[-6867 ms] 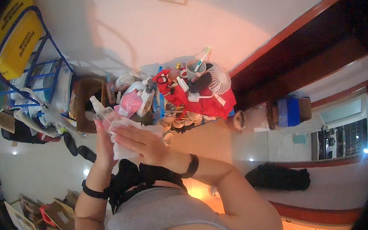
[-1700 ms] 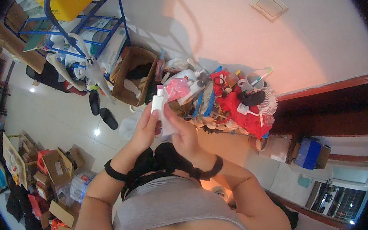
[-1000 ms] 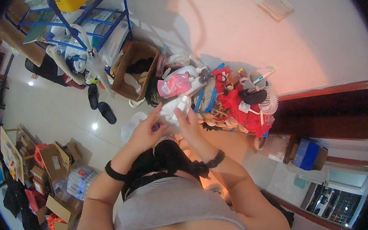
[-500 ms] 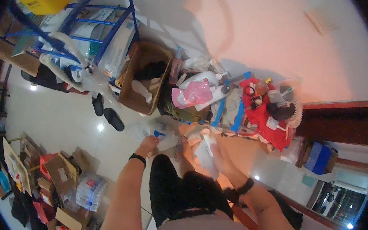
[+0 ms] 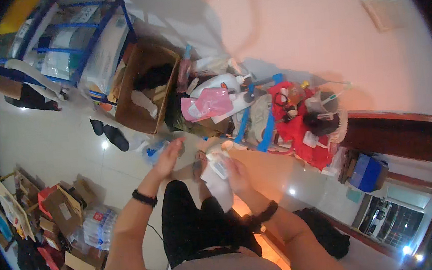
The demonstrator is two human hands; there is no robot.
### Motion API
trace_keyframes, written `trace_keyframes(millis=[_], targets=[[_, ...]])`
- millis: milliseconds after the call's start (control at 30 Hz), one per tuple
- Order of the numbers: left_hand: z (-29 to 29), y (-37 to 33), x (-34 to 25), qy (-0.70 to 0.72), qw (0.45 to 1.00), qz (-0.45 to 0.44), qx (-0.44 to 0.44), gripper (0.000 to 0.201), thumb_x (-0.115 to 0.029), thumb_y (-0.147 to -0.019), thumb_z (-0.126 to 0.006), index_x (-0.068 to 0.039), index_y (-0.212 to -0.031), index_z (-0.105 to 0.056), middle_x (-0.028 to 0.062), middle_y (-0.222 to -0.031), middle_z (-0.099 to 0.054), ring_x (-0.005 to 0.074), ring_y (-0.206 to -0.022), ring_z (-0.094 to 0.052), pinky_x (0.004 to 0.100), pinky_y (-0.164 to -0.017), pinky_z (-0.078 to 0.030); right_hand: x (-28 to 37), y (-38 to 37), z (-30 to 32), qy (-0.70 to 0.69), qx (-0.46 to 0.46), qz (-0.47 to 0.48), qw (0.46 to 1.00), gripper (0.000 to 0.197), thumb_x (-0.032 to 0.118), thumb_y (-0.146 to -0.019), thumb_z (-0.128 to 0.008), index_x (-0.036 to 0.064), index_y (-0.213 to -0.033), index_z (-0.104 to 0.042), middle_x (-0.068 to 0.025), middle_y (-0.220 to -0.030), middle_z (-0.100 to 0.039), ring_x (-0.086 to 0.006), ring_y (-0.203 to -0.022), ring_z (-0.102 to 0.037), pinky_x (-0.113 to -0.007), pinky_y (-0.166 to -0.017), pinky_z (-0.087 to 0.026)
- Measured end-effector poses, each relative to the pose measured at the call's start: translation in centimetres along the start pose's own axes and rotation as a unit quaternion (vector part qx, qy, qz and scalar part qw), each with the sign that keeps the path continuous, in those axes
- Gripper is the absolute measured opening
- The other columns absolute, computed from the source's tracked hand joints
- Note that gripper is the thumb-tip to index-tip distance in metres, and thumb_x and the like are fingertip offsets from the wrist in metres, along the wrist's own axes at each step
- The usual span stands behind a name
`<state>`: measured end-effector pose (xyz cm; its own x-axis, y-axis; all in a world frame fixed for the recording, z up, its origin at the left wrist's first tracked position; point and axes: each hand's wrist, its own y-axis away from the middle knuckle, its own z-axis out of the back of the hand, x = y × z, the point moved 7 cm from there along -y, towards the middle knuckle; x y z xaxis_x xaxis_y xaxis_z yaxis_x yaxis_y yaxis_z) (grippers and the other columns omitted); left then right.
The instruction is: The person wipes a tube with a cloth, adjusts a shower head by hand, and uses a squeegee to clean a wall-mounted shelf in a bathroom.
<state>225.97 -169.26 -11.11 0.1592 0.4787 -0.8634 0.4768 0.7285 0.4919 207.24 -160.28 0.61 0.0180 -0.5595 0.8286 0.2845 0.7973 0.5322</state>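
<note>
My left hand (image 5: 168,157) is stretched out past my left knee, fingers extended, with nothing visible in it. Just beyond and to its left is a clear plastic bag (image 5: 151,150) with something blue in it; I cannot tell whether the two touch. My right hand (image 5: 238,176) grips a small white bottle-like thing (image 5: 218,168), whose exact kind is too blurred to make out. Below that hangs a white sheet or bag (image 5: 218,190), close against my right fingers, in front of my right thigh.
A cardboard box (image 5: 130,109) stands by a blue metal rack (image 5: 88,58). A pink pouch (image 5: 208,104), white pump bottles and red cloth (image 5: 299,145) crowd the ledge along the wall. Black slippers (image 5: 117,139), cartons (image 5: 62,207) and wrapped water bottles (image 5: 99,226) lie at left.
My left hand has come away from the clear bag with the blue thing and opened. My right hand has shifted slightly left with the white thing. The whole view has swung a little.
</note>
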Motion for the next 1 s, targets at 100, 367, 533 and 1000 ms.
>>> trace_keyframes(millis=[100,367,533,1000], targets=[[-4.9,6.7,-9.7,0.128,0.989,-0.062,0.043,0.044,-0.036,-0.096,-0.033,-0.005,-0.126,-0.042,0.0079,-0.117,-0.049,0.0166,-0.107,-0.047,0.0299,-0.094,-0.035,3.6,0.6,-3.2,-0.085,0.030,0.047,0.995,0.030,0.024,-0.093,-0.047,-0.0002,-0.108,-0.056,-0.0041,-0.089,-0.059,-0.0082,-0.079,-0.052,-0.023,-0.070,-0.043],[-7.3,11.9,-17.3,0.434,0.900,0.024,-0.019,0.037,-0.036,-0.095,-0.034,-0.007,-0.118,-0.042,0.0042,-0.101,-0.053,0.0132,-0.090,-0.052,0.0271,-0.079,-0.043,16.6,7.1,-5.1,0.312,-0.083,0.431,0.843,0.037,0.012,-0.079,-0.056,0.0057,-0.116,-0.055,-0.0160,-0.124,-0.048,-0.0296,-0.108,-0.049,-0.034,-0.091,-0.034],[-5.2,12.5,-18.1,0.213,0.974,-0.070,-0.014,0.030,-0.029,-0.095,-0.039,-0.006,-0.111,-0.048,0.0008,-0.095,-0.053,0.0100,-0.083,-0.050,0.0239,-0.074,-0.042,18.8,10.0,-4.2,0.437,-0.112,0.458,0.766,0.047,0.028,-0.080,-0.057,0.0120,-0.123,-0.048,-0.0164,-0.127,-0.043,-0.0326,-0.114,-0.041,-0.044,-0.094,-0.026],[-6.1,15.7,-18.4,0.149,0.974,0.121,0.121,0.037,-0.036,-0.094,-0.037,-0.006,-0.104,-0.057,0.0036,-0.084,-0.061,0.0129,-0.065,-0.057,0.0263,-0.059,-0.047,19.8,11.6,-3.0,0.358,0.058,0.469,0.805,0.041,0.030,-0.062,-0.075,0.0132,-0.096,-0.059,-0.0040,-0.089,-0.056,-0.0239,-0.087,-0.053,-0.037,-0.077,-0.037]])
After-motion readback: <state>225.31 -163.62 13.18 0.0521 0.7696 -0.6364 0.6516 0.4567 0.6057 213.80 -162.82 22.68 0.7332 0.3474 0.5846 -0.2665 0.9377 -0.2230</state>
